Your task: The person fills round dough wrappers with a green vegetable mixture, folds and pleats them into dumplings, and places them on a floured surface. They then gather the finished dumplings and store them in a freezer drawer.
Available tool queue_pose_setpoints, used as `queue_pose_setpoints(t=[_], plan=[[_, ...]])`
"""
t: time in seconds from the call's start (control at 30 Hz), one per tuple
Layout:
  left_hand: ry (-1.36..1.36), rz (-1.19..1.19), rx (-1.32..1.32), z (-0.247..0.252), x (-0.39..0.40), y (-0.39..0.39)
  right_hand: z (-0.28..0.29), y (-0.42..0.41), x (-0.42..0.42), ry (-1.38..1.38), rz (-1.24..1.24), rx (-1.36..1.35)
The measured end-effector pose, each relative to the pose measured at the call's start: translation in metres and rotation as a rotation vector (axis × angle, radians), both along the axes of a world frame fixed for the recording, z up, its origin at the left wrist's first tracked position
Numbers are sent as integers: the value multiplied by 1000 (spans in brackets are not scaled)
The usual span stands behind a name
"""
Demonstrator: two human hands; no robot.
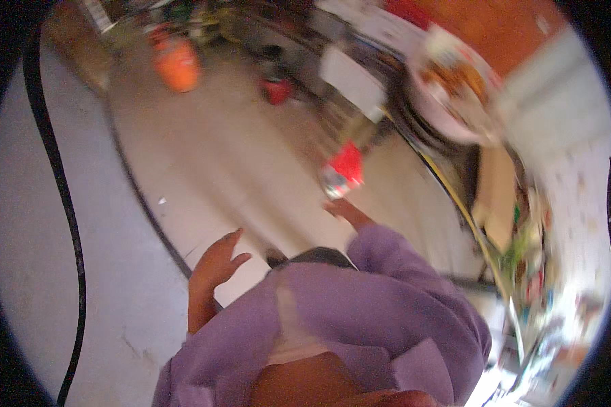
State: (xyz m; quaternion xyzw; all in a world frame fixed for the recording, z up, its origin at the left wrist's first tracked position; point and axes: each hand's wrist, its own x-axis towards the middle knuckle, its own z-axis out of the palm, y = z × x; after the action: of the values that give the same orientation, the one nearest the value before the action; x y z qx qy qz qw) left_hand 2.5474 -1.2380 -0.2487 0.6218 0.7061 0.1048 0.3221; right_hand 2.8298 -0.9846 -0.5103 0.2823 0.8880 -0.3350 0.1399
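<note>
My right hand (347, 211) is out in front of my body, in a purple sleeve. A red and white packet (344, 170) meets its fingertips and seems held there, though blur softens the contact. On the other side, my left hand (218, 265) hangs over the floor (224, 168) with thumb and fingers apart and nothing in it.
An orange container (178, 66) and a small red object (276, 90) are on the floor ahead. To the right are a white box-like object (354, 81), a pink basin (450, 124) with brownish contents, and a cardboard piece (495, 196). A black strip (63, 178) curves down the left.
</note>
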Motion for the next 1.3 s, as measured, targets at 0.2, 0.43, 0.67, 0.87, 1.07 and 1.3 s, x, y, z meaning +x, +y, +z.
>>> queue_pose_setpoints(t=[0.2,0.43,0.67,0.87,1.07,1.3], plan=[[25,-78,23,-19,-107,76,-12,23,57,-438,-189,-104],[-14,-120,-164,-27,-223,195,-34,127,-27,-498,-277,-69],[59,-281,33,-22,-317,301,47,206,-297,325,-414,-99],[221,-777,-130,-30,-333,370,136,140,-381,650,-695,-218],[142,-1139,50,7,-198,379,51,-42,-227,323,-1728,-159],[-1402,-1127,1558,134,-39,307,-31,-392,-153,-721,-1948,-256]])
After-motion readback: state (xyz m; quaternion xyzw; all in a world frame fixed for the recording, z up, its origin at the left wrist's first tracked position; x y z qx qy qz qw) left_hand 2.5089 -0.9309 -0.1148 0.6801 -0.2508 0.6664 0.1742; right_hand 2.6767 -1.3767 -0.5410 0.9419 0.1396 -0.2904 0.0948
